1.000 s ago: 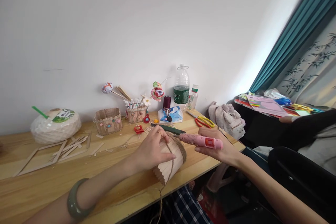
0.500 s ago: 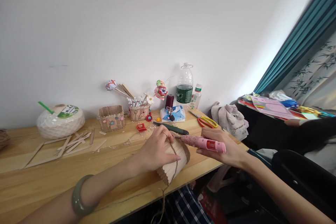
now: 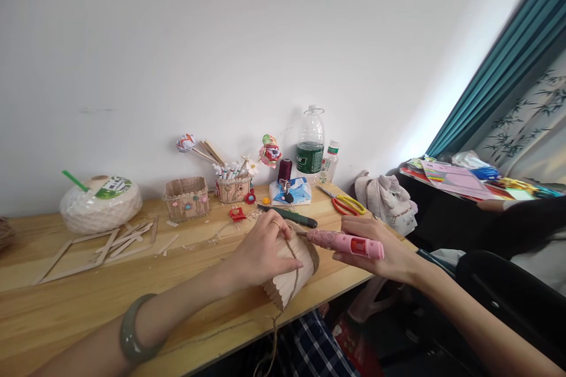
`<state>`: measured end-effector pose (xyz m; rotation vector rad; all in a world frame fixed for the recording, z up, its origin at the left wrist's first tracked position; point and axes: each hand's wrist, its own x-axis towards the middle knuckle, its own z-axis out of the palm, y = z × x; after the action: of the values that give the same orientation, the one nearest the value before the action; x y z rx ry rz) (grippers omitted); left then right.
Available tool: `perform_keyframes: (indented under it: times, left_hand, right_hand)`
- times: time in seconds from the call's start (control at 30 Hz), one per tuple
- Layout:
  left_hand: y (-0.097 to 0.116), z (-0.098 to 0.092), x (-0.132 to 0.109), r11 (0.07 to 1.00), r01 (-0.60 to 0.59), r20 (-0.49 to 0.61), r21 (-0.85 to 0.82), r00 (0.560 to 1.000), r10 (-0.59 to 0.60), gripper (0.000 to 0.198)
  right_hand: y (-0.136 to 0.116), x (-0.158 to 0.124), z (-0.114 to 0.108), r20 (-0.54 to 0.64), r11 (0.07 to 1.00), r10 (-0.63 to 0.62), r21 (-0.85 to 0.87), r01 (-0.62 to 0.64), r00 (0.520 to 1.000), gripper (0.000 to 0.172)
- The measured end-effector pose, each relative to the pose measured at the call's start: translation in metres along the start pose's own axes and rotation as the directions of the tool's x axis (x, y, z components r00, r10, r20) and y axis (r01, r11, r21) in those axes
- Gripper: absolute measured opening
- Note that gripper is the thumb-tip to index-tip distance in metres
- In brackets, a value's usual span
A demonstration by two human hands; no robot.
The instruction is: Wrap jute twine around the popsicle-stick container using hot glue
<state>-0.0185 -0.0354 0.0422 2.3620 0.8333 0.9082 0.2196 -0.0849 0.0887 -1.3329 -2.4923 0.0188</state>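
A pot made of pale craft sticks (image 3: 286,283) lies tilted on its side near the table's front edge. Brown twine (image 3: 315,256) is wound round its far end, and a loose strand runs across the sticks and hangs off the edge. My left hand (image 3: 263,250) grips the pot from the left, its fingers pressing the strand at the wound end. A pink hot glue gun (image 3: 345,242) is in my right hand (image 3: 371,247), its nozzle touching or very near the twine by my left fingertips.
Behind the pot lie a green-handled knife (image 3: 294,216) and scissors (image 3: 347,203). Loose craft sticks (image 3: 110,244) and a wrapped coconut (image 3: 101,206) are on the left. A small stick basket (image 3: 186,200) and large bottle (image 3: 310,147) stand near the wall. A person's hand (image 3: 490,205) shows right.
The glue gun has shifted slightly to the right, its nozzle still near the twine. My left hand keeps its hold on the pot.
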Motion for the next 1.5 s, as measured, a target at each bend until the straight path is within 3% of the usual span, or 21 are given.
perform_keyframes:
  times: [0.33,0.8,1.0,1.5]
  left_hand:
    - [0.002,0.001,0.000,1.000,0.012,-0.004,-0.003,1.000,-0.012,0.036]
    - [-0.001,0.001,0.001,1.000,0.025,0.006,0.011,1.000,-0.025,0.035]
    - [0.003,-0.001,0.002,0.999,0.047,-0.003,0.007,0.999,-0.047,0.035]
    - [0.003,0.002,0.000,0.999,0.046,-0.015,-0.004,0.999,-0.046,0.034]
  right_hand:
    - [0.003,0.003,0.007,-0.068,0.999,-0.033,-0.008,0.032,0.997,0.030]
    - [0.001,-0.014,0.003,-0.003,1.000,-0.013,-0.015,0.013,1.000,0.029]
    - [-0.003,-0.020,0.002,-0.022,1.000,0.016,0.025,-0.016,1.000,0.024]
    - [0.002,-0.014,0.010,-0.072,1.000,-0.008,-0.017,0.007,0.997,0.031]
